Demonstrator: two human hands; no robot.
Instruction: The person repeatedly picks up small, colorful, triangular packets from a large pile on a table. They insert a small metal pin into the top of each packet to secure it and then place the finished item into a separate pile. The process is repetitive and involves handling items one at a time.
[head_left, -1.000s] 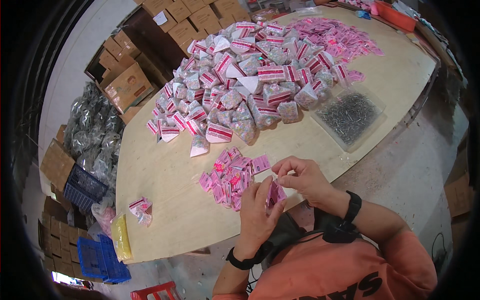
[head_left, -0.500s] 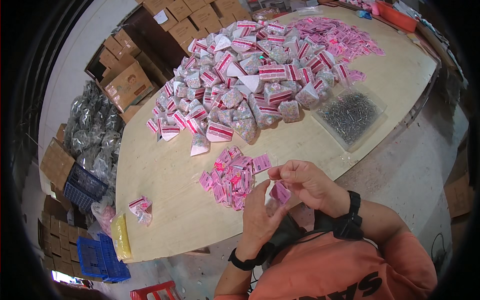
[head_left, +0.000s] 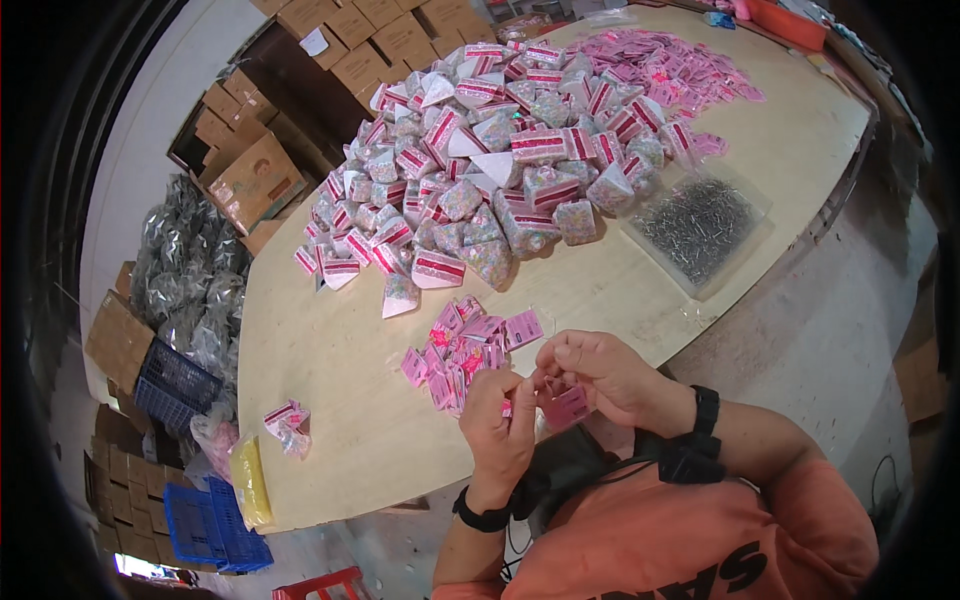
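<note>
Close to my body, past the table's near edge, both hands meet around a small pink card tag (head_left: pixel 566 407). My right hand (head_left: pixel 612 378) pinches at its top, and the tag hangs just below those fingertips. Thumb and forefinger of my left hand (head_left: pixel 499 425) are pressed together beside the tag's upper left; what they grip is too small to make out. A loose heap of similar pink tags (head_left: pixel 462 350) lies on the table just beyond my left hand.
On the pale wooden table (head_left: pixel 340 420) rises a big pile of cake-slice-shaped pieces (head_left: pixel 480 180). A clear tray of small metal parts (head_left: pixel 697 232) sits at right, more pink tags (head_left: pixel 670 70) behind. A yellow packet (head_left: pixel 250 478) is at the left edge; blue crates (head_left: pixel 215 525) stand below.
My left hand has drawn back left and its fingers have closed into a pinch. The pink tag now hangs lower and flatter below my right fingertips.
</note>
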